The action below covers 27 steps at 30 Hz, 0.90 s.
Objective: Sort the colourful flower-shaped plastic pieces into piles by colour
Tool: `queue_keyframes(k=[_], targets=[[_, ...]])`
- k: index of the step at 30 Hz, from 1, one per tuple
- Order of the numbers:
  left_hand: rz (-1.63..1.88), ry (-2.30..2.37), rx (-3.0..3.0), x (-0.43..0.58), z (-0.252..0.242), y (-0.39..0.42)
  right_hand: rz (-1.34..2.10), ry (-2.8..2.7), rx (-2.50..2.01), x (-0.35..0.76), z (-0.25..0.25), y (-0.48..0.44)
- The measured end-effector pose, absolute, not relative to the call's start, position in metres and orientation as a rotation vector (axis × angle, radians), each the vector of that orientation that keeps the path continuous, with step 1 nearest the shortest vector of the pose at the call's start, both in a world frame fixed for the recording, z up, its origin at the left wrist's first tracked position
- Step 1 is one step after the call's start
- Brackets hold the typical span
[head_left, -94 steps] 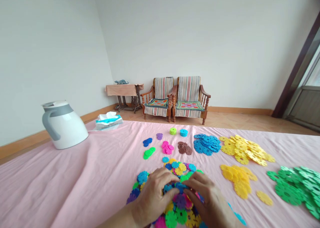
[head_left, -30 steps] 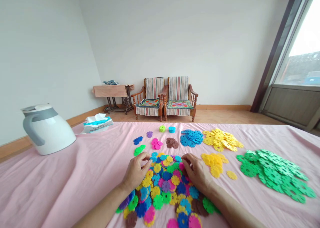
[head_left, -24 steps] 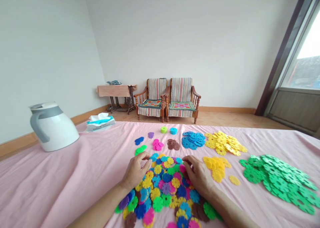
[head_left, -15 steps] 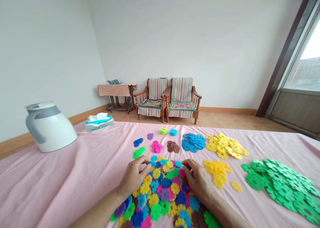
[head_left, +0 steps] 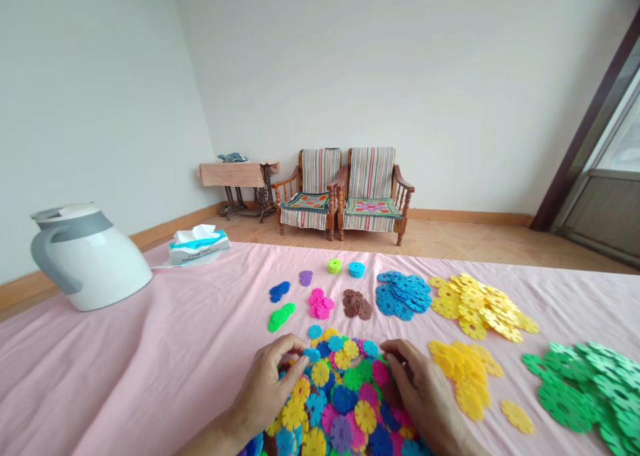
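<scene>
A heap of mixed flower-shaped plastic discs (head_left: 341, 397) in many colours lies on the pink cloth in front of me. At its left edge is my left hand (head_left: 270, 386), with thumb and forefinger closed on the edge of a light-blue disc (head_left: 311, 355). My right hand (head_left: 423, 393) rests against the right edge, fingers curled close together near a magenta disc (head_left: 381, 372); whatever they may grip is hidden. Another light-blue disc (head_left: 370, 349) lies just left of the right fingertips.
Behind the heap are single-colour groups: green (head_left: 281, 317), dark blue (head_left: 279, 291), purple (head_left: 306, 279), pink (head_left: 321, 304), brown (head_left: 357, 304) and blue (head_left: 403, 295). Yellow piles (head_left: 480, 306) and green discs (head_left: 575, 389) lie right. A jug (head_left: 103, 263) and tissue pack (head_left: 199, 244) stand left.
The camera view has shifted a little, so the discs to the right sit farther right and lower. Both hands stay at the heap's sides, with little visible change in their grip.
</scene>
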<state>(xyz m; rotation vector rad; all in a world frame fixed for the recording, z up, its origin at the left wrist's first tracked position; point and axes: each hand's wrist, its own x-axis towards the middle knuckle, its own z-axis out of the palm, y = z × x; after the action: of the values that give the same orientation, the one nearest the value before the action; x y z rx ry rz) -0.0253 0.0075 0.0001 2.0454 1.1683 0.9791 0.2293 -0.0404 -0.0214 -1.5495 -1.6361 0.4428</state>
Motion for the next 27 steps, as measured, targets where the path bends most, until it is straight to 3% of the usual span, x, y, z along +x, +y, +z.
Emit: queue_keyframes(k=[14,20,27], targets=[[1.018,1.172,2.081,-0.024,0.001,0.007,0.337,-1.688,-1.535,0.233,-0.023,-0.04],[1.103,1.14,2.187,-0.017,0.017,-0.003,0.333,-1.723,-1.383,0.207,0.01,-0.057],[0.973,0.969,2.13,0.004,0.041,-0.045,0.432,-1.731,-1.257,0.161,0.026,-0.084]])
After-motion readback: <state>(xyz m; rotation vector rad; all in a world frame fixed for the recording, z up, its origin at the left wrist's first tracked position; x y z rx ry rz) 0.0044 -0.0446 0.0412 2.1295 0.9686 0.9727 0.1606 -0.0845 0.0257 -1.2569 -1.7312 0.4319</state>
